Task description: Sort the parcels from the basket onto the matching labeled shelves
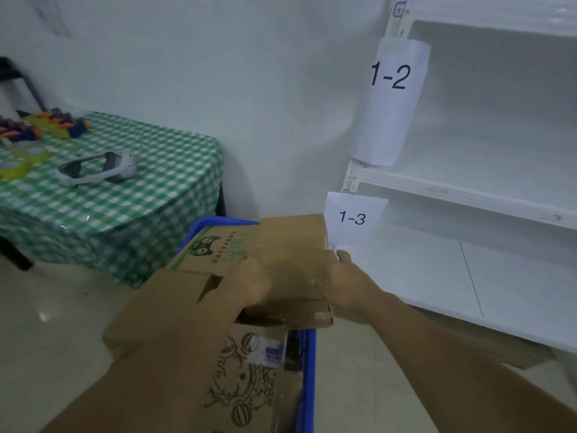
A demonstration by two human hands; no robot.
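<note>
Holding: a plain brown cardboard parcel (290, 245), taped along its near edge, gripped from both sides.
Left hand (249, 282): curled over the parcel's near left corner, fingers clamped on its top and edge.
Right hand (346, 282): clasping the parcel's right side, thumb lying forward along the top edge; the fingers underneath are hidden.
Parcel's place: raised over the far end of the blue basket (307, 370), close to the front left corner of the shelves, and not resting on any board. No address label on it can be read.
Basket contents: at least three more boxes. A cat-logo box (215, 248) lies beyond the left hand, a plain box (162, 307) sits under the left forearm, and a watermelon-print box (246, 385) is nearest the viewer.
Shelves: a white unit to the right. A paper 1-3 sign (352, 218) hangs beside the lower shelf (437, 276), just past the parcel. A larger 1-2 sign (390, 76) hangs beside the upper shelf (484, 145).
Progress: both shelves look bare where they show, and the basket is well filled, so the sorting appears barely begun. Which shelf suits this parcel cannot be judged.
Surroundings: a table (140, 198) with a green checked cloth stands to the left, holding a white headset (100, 168) and orange-and-blue toy blasters (62, 123).
</note>
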